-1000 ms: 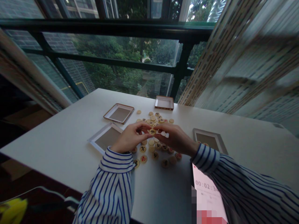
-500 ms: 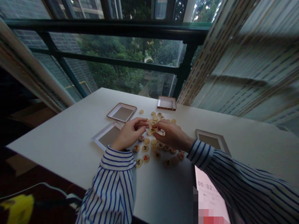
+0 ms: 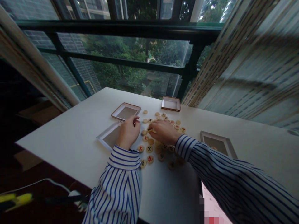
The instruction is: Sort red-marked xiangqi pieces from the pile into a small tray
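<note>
Several round wooden game pieces point(image 3: 149, 149) with red or black marks lie scattered on a white table point(image 3: 70, 137). My left hand point(image 3: 128, 132) rests curled at the left edge of the pile, fingers bent, beside a shallow white tray point(image 3: 107, 138). My right hand point(image 3: 163, 131) lies over the middle of the pile with its fingertips pinched on a piece point(image 3: 151, 130). Both arms wear blue-striped sleeves.
A brown-rimmed tray point(image 3: 125, 111) sits behind the white one, a small brown box point(image 3: 171, 103) at the back, and a grey-framed tray point(image 3: 218, 143) on the right. A lit phone screen point(image 3: 211, 208) lies near the front edge. Window and curtain stand behind the table.
Both hands dropped from holding a piece above the pile and moved away from me onto the table; the left hand let go and drew left, the right stayed pinched on a piece.
</note>
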Demonstrator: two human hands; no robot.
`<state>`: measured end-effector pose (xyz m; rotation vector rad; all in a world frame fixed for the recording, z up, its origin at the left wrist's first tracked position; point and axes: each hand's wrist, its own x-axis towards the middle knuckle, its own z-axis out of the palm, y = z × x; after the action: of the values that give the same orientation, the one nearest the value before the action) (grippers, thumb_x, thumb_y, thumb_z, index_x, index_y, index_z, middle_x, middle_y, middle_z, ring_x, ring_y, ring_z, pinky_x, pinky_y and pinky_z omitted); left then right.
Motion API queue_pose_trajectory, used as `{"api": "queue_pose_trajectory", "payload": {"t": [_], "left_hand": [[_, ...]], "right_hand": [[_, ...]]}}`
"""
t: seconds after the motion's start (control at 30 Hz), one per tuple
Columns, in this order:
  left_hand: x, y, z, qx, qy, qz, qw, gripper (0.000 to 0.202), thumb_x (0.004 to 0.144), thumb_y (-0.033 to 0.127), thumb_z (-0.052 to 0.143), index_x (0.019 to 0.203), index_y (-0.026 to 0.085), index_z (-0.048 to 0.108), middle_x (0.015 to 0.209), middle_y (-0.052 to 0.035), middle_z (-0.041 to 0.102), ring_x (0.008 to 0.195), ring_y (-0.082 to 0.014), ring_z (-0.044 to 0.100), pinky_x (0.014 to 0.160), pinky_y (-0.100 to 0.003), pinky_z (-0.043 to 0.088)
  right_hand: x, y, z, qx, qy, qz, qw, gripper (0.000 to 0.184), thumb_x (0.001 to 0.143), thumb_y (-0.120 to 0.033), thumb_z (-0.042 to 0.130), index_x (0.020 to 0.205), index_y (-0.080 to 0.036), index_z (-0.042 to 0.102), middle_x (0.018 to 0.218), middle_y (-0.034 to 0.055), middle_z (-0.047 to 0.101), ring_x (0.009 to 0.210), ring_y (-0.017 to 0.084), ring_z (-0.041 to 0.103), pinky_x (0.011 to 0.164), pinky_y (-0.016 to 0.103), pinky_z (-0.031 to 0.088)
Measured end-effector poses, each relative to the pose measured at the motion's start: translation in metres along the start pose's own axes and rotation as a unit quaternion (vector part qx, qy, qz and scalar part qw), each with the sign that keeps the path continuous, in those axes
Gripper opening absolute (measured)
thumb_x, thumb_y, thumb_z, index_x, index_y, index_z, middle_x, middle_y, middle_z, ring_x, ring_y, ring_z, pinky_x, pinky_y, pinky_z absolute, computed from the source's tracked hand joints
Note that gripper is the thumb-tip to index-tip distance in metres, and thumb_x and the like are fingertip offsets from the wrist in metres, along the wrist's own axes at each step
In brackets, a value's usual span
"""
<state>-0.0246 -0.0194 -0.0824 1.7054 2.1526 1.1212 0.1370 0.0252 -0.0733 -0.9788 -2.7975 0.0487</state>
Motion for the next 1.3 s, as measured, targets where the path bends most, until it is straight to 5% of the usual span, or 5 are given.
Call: {"api": "queue_pose_trajectory", "payload": {"t": [0.53, 0.9, 1.3], "left_hand": [[-0.001, 0.003, 0.001, 0.021, -0.017, 0.007, 1.0, 0.027, 0.079, 0.022, 0.045, 0.098, 0.018, 0.065, 0.088, -0.0065, 0.07, 0.076, -0.0183, 0.063, 0.071, -0.028, 0.047], [-0.007, 0.005, 0.007, 0.024, -0.115, 0.113, 0.987, 0.024, 0.077, 0.023, 0.049, 0.094, 0.017, 0.066, 0.088, -0.0046, 0.069, 0.076, -0.0174, 0.062, 0.07, -0.028, 0.046], [-0.008, 0.007, 0.006, 0.015, -0.106, 0.123, 0.987, 0.024, 0.079, 0.025, 0.049, 0.094, 0.018, 0.066, 0.086, -0.0042, 0.069, 0.076, -0.0168, 0.062, 0.072, -0.028, 0.047]], "right_hand": [[-0.003, 0.0, -0.004, -0.03, -0.024, 0.004, 0.999, 0.021, 0.08, -0.03, 0.049, 0.092, -0.02, 0.063, 0.096, 0.0068, 0.066, 0.09, 0.022, 0.055, 0.076, 0.033, 0.035], [-0.025, 0.015, -0.014, -0.02, -0.061, 0.001, 0.998, 0.02, 0.082, -0.025, 0.047, 0.089, -0.019, 0.065, 0.094, 0.0061, 0.067, 0.09, 0.02, 0.055, 0.079, 0.032, 0.033], [-0.03, 0.019, -0.019, 0.0, -0.044, -0.01, 0.999, 0.019, 0.082, -0.023, 0.048, 0.089, -0.019, 0.065, 0.092, 0.006, 0.067, 0.09, 0.019, 0.056, 0.079, 0.032, 0.034]]}}
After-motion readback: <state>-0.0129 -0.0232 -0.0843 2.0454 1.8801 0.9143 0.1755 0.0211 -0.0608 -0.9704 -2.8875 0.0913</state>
